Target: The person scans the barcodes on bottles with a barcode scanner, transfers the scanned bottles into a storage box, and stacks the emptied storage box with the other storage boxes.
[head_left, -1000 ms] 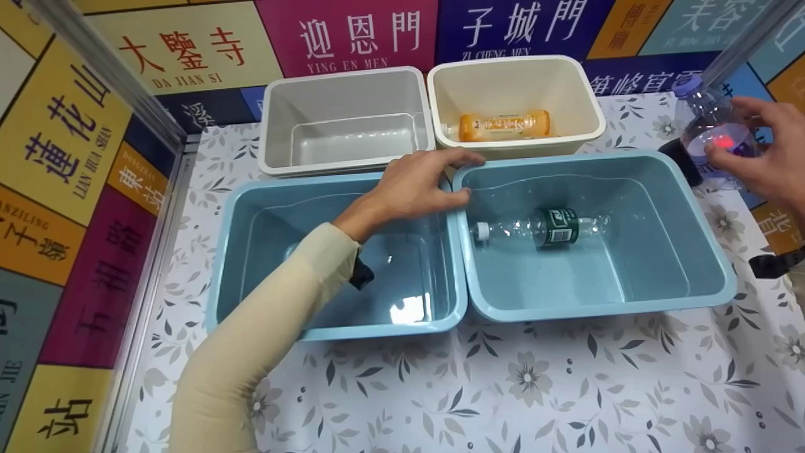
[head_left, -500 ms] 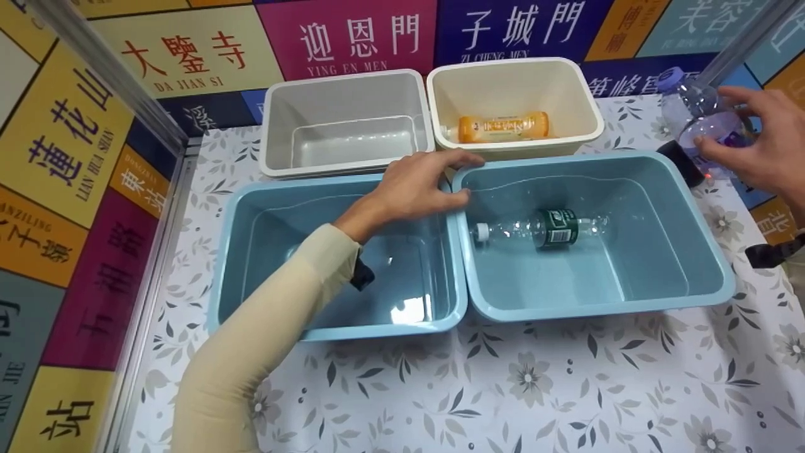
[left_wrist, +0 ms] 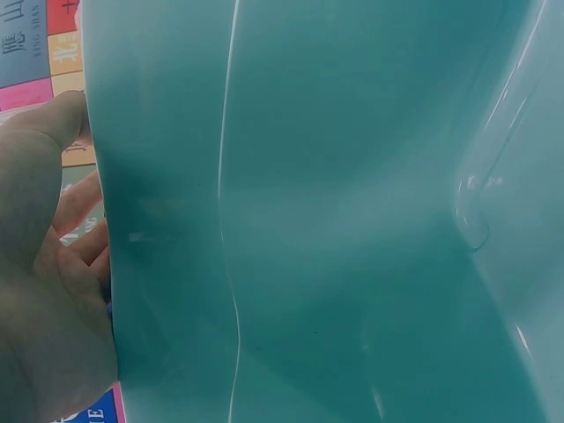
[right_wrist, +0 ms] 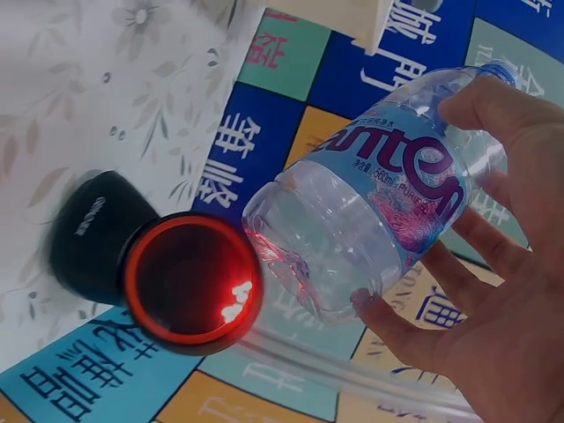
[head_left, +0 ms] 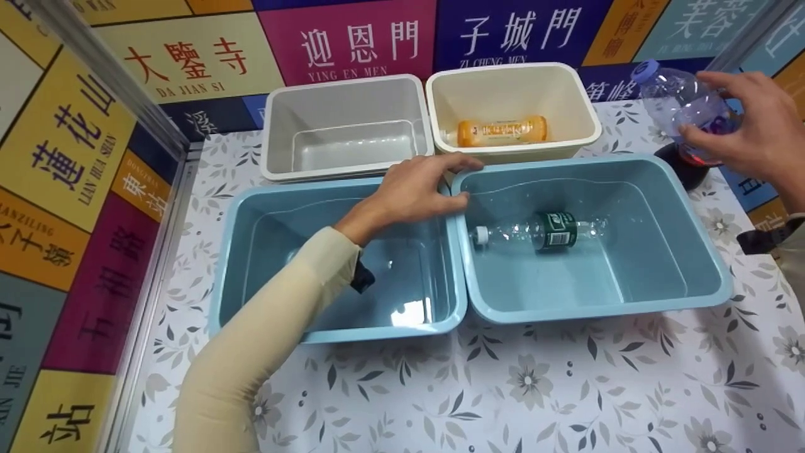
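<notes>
My right hand holds a clear plastic water bottle with a violet-blue cap, beyond the right blue bin. The bottle tilts, cap to the upper left. In the right wrist view, thumb and fingers span the printed bottle; its base is close to a black scanner-like device with a red-lit round face. My left hand rests, thumb and fingers spread, where the left blue bin and right blue bin meet. In the left wrist view its fingers are partly behind a bin wall.
A clear bottle with a green label lies in the right blue bin. Behind stand a grey bin and a cream bin, which holds an orange-labelled bottle. Flowered cloth covers the table; printed panels wall it in.
My right hand has moved left with the bottle and tilted it further, cap leftward. My left hand has stayed on the bin rims. The view has shifted slightly.
</notes>
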Demonstrator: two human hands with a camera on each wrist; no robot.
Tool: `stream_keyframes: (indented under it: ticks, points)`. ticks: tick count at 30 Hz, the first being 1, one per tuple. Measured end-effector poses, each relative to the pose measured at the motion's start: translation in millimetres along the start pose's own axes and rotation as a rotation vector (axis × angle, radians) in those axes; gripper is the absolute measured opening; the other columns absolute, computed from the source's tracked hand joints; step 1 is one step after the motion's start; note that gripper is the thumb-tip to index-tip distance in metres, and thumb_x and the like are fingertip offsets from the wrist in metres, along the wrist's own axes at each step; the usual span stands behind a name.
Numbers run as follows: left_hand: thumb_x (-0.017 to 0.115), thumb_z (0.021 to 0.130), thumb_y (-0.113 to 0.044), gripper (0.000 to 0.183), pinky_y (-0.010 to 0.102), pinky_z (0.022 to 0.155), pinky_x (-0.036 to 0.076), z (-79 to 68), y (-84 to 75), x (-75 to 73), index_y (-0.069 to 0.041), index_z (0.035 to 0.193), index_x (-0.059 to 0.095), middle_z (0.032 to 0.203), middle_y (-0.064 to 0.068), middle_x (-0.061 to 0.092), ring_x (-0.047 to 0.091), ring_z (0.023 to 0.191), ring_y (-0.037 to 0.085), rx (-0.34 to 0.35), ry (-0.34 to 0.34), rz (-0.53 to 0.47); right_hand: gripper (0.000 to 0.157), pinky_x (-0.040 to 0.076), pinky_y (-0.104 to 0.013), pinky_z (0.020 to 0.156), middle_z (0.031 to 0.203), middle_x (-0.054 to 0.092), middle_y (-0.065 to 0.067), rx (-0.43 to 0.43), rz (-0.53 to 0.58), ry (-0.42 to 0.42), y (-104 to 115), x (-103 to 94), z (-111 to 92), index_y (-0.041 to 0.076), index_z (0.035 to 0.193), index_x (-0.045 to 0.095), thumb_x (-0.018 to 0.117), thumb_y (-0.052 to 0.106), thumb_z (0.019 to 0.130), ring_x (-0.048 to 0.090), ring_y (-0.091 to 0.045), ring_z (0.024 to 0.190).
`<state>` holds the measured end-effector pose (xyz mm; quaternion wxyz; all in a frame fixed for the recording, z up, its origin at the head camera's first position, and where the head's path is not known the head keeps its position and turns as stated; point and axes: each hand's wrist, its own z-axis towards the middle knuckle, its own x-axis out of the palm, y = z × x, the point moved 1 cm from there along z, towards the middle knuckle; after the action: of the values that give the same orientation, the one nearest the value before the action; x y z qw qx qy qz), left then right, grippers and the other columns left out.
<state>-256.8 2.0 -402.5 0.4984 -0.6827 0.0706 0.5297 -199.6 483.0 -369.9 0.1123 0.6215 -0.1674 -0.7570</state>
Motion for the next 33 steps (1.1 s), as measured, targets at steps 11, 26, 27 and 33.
stream_keyframes:
  ticks: [11, 26, 27, 33]
  points:
    - [0.069, 0.100, -0.038, 0.057, 0.035, 0.097, 0.051, -1.3, -0.1, -0.4, -0.030, 0.155, 0.059, 0.153, -0.011, 0.065, 0.062, 0.112, 0.013, -0.007, 0.011, -0.008, 0.077, 0.035, -0.077, 0.117, 0.168, 0.035, -0.027, -0.065, 0.018, 0.043, 34, 0.3, 11, 0.023, 0.171, 0.033, 0.070, 0.028, 0.103, 0.034, -0.056, 0.150]
    - [0.069, 0.099, -0.037, 0.057, 0.035, 0.090, 0.049, -1.4, -0.3, -0.7, -0.029, 0.155, 0.059, 0.149, -0.007, 0.068, 0.062, 0.110, 0.015, 0.001, 0.002, -0.010, 0.077, 0.032, -0.075, 0.121, 0.170, 0.035, -0.026, -0.151, -0.037, 0.078, 66, 4.6, 20, 0.024, 0.171, 0.033, 0.069, 0.030, 0.104, 0.035, -0.058, 0.153]
    - [0.069, 0.099, -0.037, 0.057, 0.035, 0.091, 0.050, -1.3, -0.3, -0.6, -0.029, 0.155, 0.059, 0.150, -0.007, 0.067, 0.062, 0.110, 0.015, -0.001, 0.005, -0.008, 0.076, 0.033, -0.075, 0.120, 0.170, 0.035, -0.025, -0.154, -0.038, 0.081, 69, 5.4, 20, 0.025, 0.172, 0.032, 0.069, 0.030, 0.104, 0.035, -0.058, 0.153]
    - [0.069, 0.100, -0.039, 0.057, 0.036, 0.096, 0.050, -0.8, -1.1, -1.0, -0.031, 0.155, 0.058, 0.151, -0.008, 0.066, 0.061, 0.114, 0.014, -0.011, 0.013, 0.003, 0.076, 0.040, -0.076, 0.115, 0.169, 0.039, -0.021, -0.205, -0.009, 0.084, 83, 9.3, 24, 0.033, 0.170, 0.036, 0.071, 0.030, 0.103, 0.039, -0.055, 0.151]
